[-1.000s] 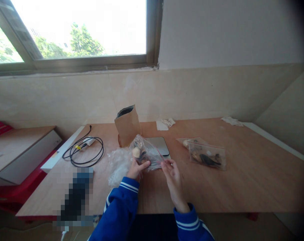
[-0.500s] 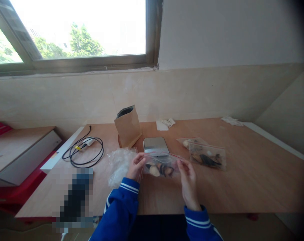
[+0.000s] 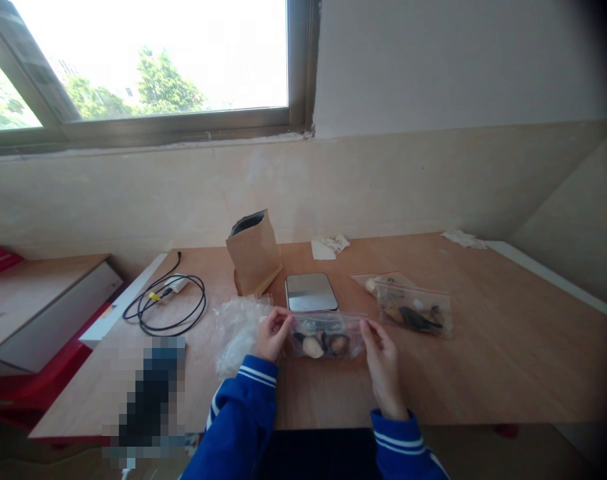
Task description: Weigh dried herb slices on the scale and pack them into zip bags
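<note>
Between my hands is a clear zip-lock bag [image 3: 326, 341] with a reddish strip along its top edge and pale and dark dried pieces inside. My left hand [image 3: 274, 335] pinches its upper left corner. At the upper right corner, my right hand [image 3: 382, 357] grips the bag between thumb and fingers. Just behind it lies a flat scale with a silvery top [image 3: 311, 292]. A heap of clear plastic bags [image 3: 236, 333] is beside my left hand. To the right, a filled zip-lock bag [image 3: 416, 312] overlaps another filled bag [image 3: 378, 283].
A brown paper pouch [image 3: 256, 253] stands open-topped behind the plastic bags. A coiled black cable [image 3: 166, 327] and a blurred dark object [image 3: 151, 393] lie at left. Crumpled white material [image 3: 337, 245] sits near the wall, below the window [image 3: 183, 60].
The bag's top edge has come down and flattened, so more of the scale shows. My right hand has shifted slightly right, and the bag looks stretched straighter.
</note>
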Action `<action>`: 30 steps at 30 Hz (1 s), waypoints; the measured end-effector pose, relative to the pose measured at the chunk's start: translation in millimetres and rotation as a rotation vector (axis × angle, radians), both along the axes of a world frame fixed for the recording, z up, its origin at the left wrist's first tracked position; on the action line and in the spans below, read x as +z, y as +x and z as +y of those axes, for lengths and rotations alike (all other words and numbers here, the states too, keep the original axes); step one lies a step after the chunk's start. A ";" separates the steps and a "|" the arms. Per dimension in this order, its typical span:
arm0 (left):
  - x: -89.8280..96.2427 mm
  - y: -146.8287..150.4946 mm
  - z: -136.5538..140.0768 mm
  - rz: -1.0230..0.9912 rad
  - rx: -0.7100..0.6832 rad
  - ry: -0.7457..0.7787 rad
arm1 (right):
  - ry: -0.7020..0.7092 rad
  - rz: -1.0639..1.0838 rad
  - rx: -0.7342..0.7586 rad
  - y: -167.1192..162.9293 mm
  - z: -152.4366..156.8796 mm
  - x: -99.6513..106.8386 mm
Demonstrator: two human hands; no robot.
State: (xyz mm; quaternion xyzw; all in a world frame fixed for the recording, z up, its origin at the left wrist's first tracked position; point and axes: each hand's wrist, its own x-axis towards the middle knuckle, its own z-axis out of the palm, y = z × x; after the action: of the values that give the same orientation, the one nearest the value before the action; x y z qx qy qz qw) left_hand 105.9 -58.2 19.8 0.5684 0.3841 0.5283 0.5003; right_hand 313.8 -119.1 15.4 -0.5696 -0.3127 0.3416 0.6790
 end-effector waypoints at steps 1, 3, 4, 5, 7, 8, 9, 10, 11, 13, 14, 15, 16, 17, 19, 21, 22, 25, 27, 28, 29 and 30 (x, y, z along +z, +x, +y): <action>-1.0 -0.2 0.1 0.017 0.003 0.011 | -0.009 -0.021 0.016 1.0 -0.3 0.2; -1.7 -0.6 0.3 0.050 0.018 0.034 | -0.018 -0.052 0.020 2.3 -0.6 0.4; -1.3 -0.9 0.4 0.071 0.035 0.051 | -0.016 -0.064 0.004 2.5 -0.5 0.2; -0.4 -1.2 0.4 0.099 0.058 0.073 | -0.008 -0.075 -0.017 2.6 -0.3 -0.3; 2.3 -2.2 0.1 0.170 0.112 0.122 | 0.013 -0.094 -0.053 2.5 0.5 -2.3; 4.0 -2.8 -0.1 0.207 0.138 0.145 | 0.019 -0.100 -0.064 2.6 0.9 -3.7; 5.6 -3.2 -0.4 0.235 0.161 0.163 | 0.016 -0.102 -0.069 2.7 1.2 -5.2; 7.1 -3.6 -0.6 0.251 0.181 0.175 | 0.007 -0.099 -0.074 2.9 1.4 -6.7; 8.4 -3.8 -0.7 0.257 0.196 0.181 | -0.005 -0.093 -0.082 3.0 1.5 -7.9; 10.2 -4.0 -0.8 0.249 0.209 0.184 | -0.022 -0.078 -0.097 2.9 1.4 -9.1; 10.7 -4.0 -0.7 0.242 0.212 0.185 | -0.023 -0.072 -0.102 2.6 1.2 -9.0; 11.1 -4.0 -0.7 0.237 0.213 0.186 | -0.020 -0.069 -0.106 2.0 1.1 -8.5; 11.4 -4.0 -0.6 0.234 0.215 0.187 | -0.014 -0.067 -0.110 1.3 0.9 -7.7; 11.5 -4.1 -0.6 0.233 0.217 0.188 | -0.010 -0.066 -0.113 0.4 0.8 -6.7; 11.7 -4.5 -0.5 0.233 0.220 0.189 | -0.007 -0.060 -0.120 -1.4 0.8 -5.3; 11.5 -4.8 -0.6 0.234 0.219 0.190 | -0.006 -0.043 -0.119 -2.9 1.3 -5.1; 11.2 -4.7 -0.6 0.233 0.220 0.188 | -0.003 -0.031 -0.116 -3.4 1.6 -5.5; 9.4 -3.5 -0.8 0.212 0.206 0.156 | 0.006 0.007 -0.129 -4.8 2.9 -7.3; 7.6 -2.2 -1.1 0.180 0.178 0.120 | -0.002 0.029 -0.148 -5.7 3.3 -7.8; 6.7 -1.6 -1.3 0.163 0.162 0.105 | -0.009 0.040 -0.150 -6.2 3.3 -7.7; 5.9 -1.2 -1.5 0.150 0.145 0.093 | -0.015 0.052 -0.145 -6.7 3.2 -7.4; 5.3 -1.0 -1.8 0.140 0.125 0.086 | -0.020 0.063 -0.134 -7.3 3.1 -7.0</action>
State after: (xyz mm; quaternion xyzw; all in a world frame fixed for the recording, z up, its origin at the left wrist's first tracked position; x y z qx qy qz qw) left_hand 104.9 -60.0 25.1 0.5997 0.4300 0.5334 0.4135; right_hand 306.5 -116.0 8.4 -0.5850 -0.2487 0.3162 0.7042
